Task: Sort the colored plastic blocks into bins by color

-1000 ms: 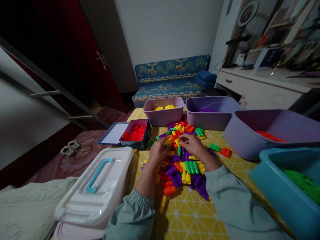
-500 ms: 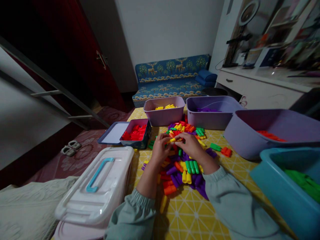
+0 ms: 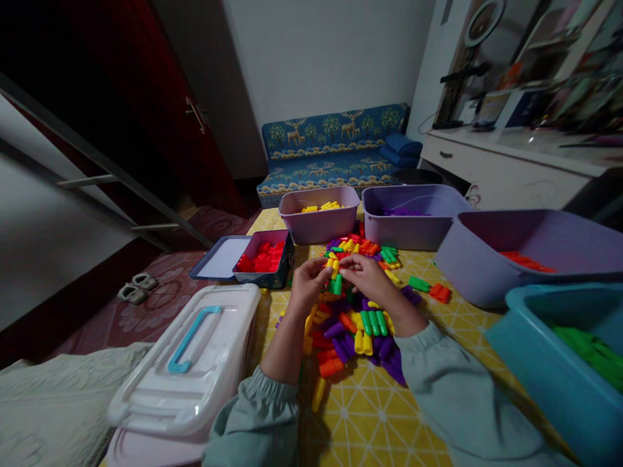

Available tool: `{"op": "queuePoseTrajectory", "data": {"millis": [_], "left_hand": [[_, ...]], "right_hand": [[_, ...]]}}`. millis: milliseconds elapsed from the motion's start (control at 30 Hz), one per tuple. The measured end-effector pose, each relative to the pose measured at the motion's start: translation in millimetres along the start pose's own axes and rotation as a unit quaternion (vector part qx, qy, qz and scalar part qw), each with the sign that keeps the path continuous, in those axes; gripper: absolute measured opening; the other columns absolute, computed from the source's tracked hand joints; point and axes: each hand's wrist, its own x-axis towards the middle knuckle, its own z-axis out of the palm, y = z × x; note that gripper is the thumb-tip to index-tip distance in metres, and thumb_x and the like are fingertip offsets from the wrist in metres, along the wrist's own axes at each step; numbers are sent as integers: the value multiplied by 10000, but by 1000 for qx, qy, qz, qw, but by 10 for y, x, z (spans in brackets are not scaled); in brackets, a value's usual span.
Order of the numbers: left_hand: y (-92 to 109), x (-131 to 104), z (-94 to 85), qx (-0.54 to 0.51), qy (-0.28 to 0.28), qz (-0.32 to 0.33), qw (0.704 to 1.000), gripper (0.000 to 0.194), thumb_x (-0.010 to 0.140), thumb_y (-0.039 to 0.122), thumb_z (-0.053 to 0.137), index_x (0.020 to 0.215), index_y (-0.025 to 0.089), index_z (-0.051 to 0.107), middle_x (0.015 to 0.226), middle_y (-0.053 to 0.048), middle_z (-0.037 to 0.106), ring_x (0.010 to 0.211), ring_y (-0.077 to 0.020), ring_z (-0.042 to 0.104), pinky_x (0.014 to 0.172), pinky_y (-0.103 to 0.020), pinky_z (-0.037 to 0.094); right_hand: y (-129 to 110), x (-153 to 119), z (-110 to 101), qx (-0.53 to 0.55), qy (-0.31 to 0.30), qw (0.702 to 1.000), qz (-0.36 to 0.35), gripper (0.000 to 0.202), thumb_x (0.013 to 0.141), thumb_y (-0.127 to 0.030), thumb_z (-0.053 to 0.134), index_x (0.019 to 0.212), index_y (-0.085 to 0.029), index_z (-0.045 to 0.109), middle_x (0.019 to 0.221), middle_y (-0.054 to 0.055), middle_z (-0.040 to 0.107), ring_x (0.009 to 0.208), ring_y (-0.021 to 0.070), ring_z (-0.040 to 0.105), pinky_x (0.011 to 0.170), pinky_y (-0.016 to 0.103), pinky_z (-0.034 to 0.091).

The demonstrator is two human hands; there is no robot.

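Observation:
A yellow plastic toy block (image 3: pixel 333 264) with finger-like tubes is held between my two hands above a mixed heap. My left hand (image 3: pixel 309 285) pinches it from the left, thumb along its near side. From the right, the fingertips of my right hand (image 3: pixel 366 277) close on its edge. Just below it shows a green block (image 3: pixel 337 284); whether it is joined to the yellow one I cannot tell. Under and around my hands spread purple blocks (image 3: pixel 343 347), orange blocks (image 3: pixel 331 364), another green block (image 3: pixel 374 323) and several yellow ones.
A tin (image 3: pixel 287 259) of red blocks stands left of the heap. Behind are a pink bin (image 3: pixel 318 227) with yellow blocks and a purple bin (image 3: pixel 409 232). At right stand a lilac bin (image 3: pixel 467 272) with orange blocks and a teal bin (image 3: pixel 535 363). A lidded box (image 3: pixel 209 363) lies left.
My hands have turned the yellow block from lying crosswise to more upright. My left hand has shifted slightly left, and a green block now shows beneath the yellow one.

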Motion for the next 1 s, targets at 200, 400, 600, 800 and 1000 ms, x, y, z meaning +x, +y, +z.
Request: {"op": "queuePoseTrajectory", "data": {"millis": [200,400,600,800,1000], "left_hand": [[-9,3,16,-60,55,15,997,579,529,395,851,985,149,592,839,-27,678,699,-134,646,606,-235,540],[31,31,-115,-52,106,-9,993,582,515,437,858,956,123,644,796,-24,691,583,-102,622,515,-197,495],[26,-35,-3,-80,4,-46,996,588,547,436,854,1010,111,693,660,-9,684,521,-111,611,532,-226,493],[6,-59,13,-73,-7,-32,997,471,659,501,770,937,122,734,611,7,648,503,-90,572,506,-203,465],[-84,-25,-59,-75,48,-41,995,528,682,544,733,996,121,710,831,-66,718,614,-103,631,516,-177,461]], "right_hand": [[81,-1,48,-13,-32,999,-23,164,773,-227,621,920,-157,602,742,16,674,545,119,613,432,189,420],[135,-13,-126,-236,-53,966,-92,144,686,-292,739,768,-181,698,743,26,696,667,156,618,581,244,450],[47,17,2,-153,54,982,-95,444,746,-311,697,1163,-169,641,848,47,696,696,150,640,636,262,503],[26,13,104,-63,28,991,-118,454,793,-208,586,1246,-208,615,664,-17,625,545,116,600,516,222,488],[-279,262,-22,45,-56,997,41,280,771,-140,640,1045,-146,693,536,-14,629,445,107,585,398,173,442]]}}
